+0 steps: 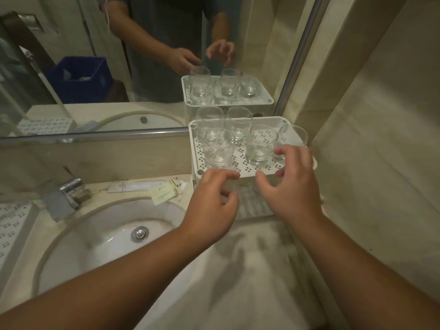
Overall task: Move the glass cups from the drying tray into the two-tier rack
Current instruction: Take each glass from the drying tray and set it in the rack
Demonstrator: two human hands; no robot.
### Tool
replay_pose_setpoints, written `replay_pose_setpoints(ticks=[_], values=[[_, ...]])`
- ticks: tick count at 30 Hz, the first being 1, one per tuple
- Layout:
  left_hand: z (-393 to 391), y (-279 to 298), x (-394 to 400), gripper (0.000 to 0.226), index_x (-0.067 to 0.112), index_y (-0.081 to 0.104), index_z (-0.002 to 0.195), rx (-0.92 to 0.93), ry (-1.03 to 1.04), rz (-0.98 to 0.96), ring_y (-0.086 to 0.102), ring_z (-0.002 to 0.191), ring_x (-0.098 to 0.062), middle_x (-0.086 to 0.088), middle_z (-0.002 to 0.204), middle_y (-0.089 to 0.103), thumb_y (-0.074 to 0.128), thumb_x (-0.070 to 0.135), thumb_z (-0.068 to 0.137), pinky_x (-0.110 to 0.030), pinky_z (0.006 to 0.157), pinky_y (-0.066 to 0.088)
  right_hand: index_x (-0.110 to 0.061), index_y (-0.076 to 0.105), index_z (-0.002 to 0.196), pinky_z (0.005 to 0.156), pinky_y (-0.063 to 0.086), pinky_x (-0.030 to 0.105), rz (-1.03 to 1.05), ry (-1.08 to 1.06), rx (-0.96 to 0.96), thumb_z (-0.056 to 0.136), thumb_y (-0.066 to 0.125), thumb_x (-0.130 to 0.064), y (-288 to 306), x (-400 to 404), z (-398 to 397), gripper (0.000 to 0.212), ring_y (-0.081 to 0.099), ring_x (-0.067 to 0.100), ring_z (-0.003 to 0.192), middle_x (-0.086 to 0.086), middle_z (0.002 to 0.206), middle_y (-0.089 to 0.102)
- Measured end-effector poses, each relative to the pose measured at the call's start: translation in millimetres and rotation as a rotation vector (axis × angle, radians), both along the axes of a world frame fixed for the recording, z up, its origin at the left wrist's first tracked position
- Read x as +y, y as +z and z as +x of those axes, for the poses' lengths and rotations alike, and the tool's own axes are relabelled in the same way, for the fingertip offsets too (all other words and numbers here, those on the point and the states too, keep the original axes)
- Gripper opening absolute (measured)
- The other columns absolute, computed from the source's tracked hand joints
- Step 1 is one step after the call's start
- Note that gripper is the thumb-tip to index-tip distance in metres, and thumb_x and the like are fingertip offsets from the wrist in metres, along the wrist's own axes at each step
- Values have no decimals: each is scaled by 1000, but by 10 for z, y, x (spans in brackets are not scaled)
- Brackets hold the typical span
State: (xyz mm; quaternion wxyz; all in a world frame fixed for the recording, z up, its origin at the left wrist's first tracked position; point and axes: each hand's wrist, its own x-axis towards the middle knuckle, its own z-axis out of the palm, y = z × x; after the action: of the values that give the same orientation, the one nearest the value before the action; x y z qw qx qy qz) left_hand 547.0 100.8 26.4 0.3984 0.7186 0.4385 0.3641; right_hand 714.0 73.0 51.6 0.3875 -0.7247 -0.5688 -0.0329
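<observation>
A white two-tier rack [247,173] stands on the counter against the mirror, at the right. Several clear glass cups stand upright on its perforated top tier: a front left cup [217,148], a front middle cup [260,145], two behind them [239,123], and one at the right edge [294,136] partly behind my fingers. My left hand [212,206] hovers at the rack's front edge, fingers loosely curled, holding nothing. My right hand [294,184] hovers beside it, fingers spread and loosely bent, empty. The white drying tray [12,227] lies at the far left with no cup visible on it.
A round white sink [107,234] with a chrome faucet [64,196] sits left of the rack. Small paper packets [164,189] lie on the counter behind the basin. The mirror [95,67] doubles the rack and cups. A tiled wall closes in at right.
</observation>
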Motion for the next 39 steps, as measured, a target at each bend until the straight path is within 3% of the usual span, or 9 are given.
replay_pose_setpoints(ticks=[4,7,11,16,20,23,30,34,39], values=[[-91,-307,-105,34,31,63,116,34,-19,-44,61,90,-1,17,118,51,55,9,91,-17,79,50,-21,52,99,60,48,30,-16,71,47,79,71,-28,-328,-157,-128,28,55,12,69,-10,98,47],[-165,-525,-158,33,32,63,117,109,-30,-100,60,89,0,16,119,54,55,13,92,-20,82,50,-25,53,94,63,45,29,-205,122,117,83,68,-25,-645,-215,-173,19,54,10,72,-13,88,54],[-285,-734,-215,32,30,63,119,193,-30,-147,59,90,3,14,120,56,54,13,93,-8,80,42,-29,57,119,77,47,25,-537,233,211,88,65,-25,-1013,-273,-264,32,57,5,87,-12,111,60],[-487,-871,-211,33,25,62,124,252,-7,-193,58,88,4,12,121,54,54,14,93,-2,76,36,-26,51,135,90,45,27,-637,247,146,90,61,-24,-1138,-198,-443,46,56,12,105,-5,131,54],[-673,-962,-121,30,24,60,118,281,68,-257,60,86,-5,7,122,54,51,13,92,-20,81,47,-27,47,141,91,44,27,-696,228,78,89,61,-23,-1166,-75,-595,54,57,18,107,2,138,50],[-804,-1017,-25,36,23,55,125,312,86,-315,61,98,-19,2,128,55,52,14,90,-37,91,50,-28,43,145,101,42,30,-756,206,23,89,61,-26,-1183,1,-708,59,53,20,121,5,145,45],[-964,-1101,320,59,21,35,152,431,-58,-302,44,136,-24,-9,150,43,52,23,96,-34,106,37,-25,39,146,103,43,36,-842,155,-65,90,58,-24,-1213,276,-871,60,50,26,127,10,141,49],[-913,-1194,566,66,22,29,155,498,-120,-260,36,143,-26,-9,155,38,56,34,96,-38,113,32,-26,34,149,105,43,38,-881,147,-52,90,54,-26,-1333,400,-909,63,47,26,130,8,144,48],[-817,-1379,817,80,26,19,158,547,-195,-244,28,148,-27,-6,162,27,61,28,90,-42,117,31,-28,25,152,106,41,38,-974,163,-101,97,49,-28,-1420,643,-838,60,43,28,133,9,146,45]])
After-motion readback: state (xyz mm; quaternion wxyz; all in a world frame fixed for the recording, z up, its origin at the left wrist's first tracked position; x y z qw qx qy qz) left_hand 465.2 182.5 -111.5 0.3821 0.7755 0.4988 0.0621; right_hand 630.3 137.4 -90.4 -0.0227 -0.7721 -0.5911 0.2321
